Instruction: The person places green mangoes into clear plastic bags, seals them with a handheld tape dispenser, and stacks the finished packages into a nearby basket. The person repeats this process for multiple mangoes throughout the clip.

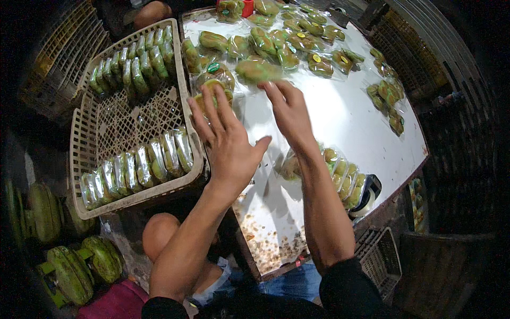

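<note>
My left hand (pixel 226 135) is open with its fingers spread, over clear-wrapped fruit packs (pixel 219 77) at the table's left edge. Its fingertips cover part of a pack, and whether they press on it I cannot tell. My right hand (pixel 291 114) is bent inward with curled fingers. Its fingertips meet the lower edge of a clear-wrapped pack of green-brown fruit (pixel 258 70), which is smeared by motion. Left of my hands stands a beige plastic crate (pixel 139 122), with wrapped packs upright in rows along its far and near ends and bare lattice between.
More wrapped packs lie on the white table (pixel 332 117) at its far side and right edge. Round fruits in clear wrap (pixel 348 181) sit beside my right forearm, near a tape roll (pixel 366 199). Large green ridged fruits (pixel 69 271) lie low on the left. A small basket (pixel 380 260) stands lower right.
</note>
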